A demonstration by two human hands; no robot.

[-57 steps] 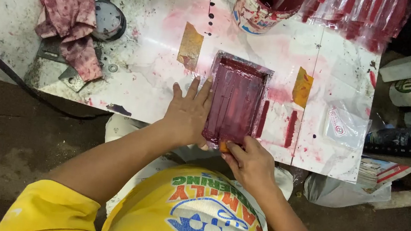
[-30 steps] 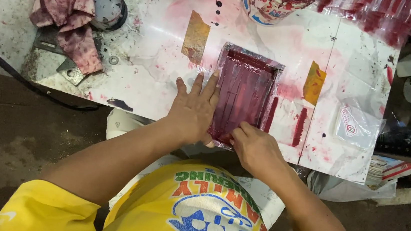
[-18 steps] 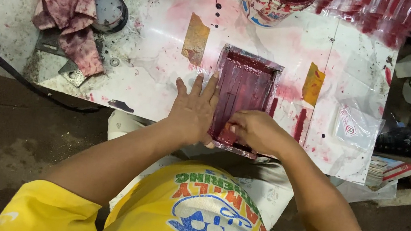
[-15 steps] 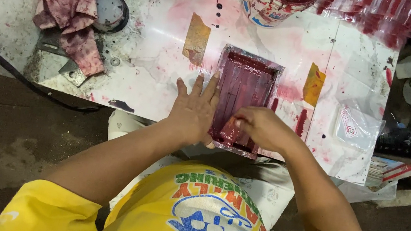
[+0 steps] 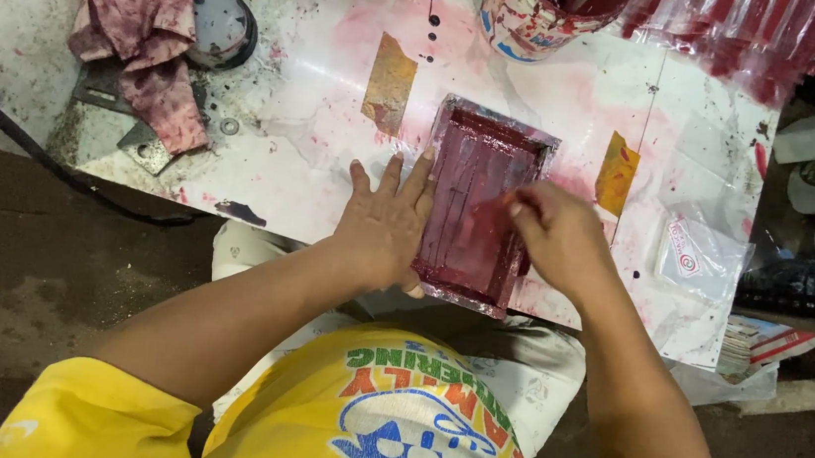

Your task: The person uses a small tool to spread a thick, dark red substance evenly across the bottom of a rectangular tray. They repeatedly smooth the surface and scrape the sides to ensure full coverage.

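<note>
A small rectangular printing frame (image 5: pixel 483 152), wet with dark red ink, lies on a white, pink-stained board (image 5: pixel 305 159). My left hand (image 5: pixel 383 222) lies flat with spread fingers on the board, its fingertips against the frame's left edge. Over the middle of the frame's screen, my right hand (image 5: pixel 556 238) has its fingers pinched on a small ink-covered scraper, which is mostly hidden by the fingers.
A paint can (image 5: pixel 533 12) with red ink stands at the back, beside red-smeared plastic bags (image 5: pixel 745 37). Two tape strips (image 5: pixel 389 83) flank the frame. Stained rags (image 5: pixel 142 39) and a round lid (image 5: pixel 220 27) lie left. A black cable (image 5: pixel 27 148) crosses the left edge. A small clear bag (image 5: pixel 699 257) lies right.
My right hand has moved from the frame's near edge up over the middle of the screen. My left hand has stayed flat at the frame's left side.
</note>
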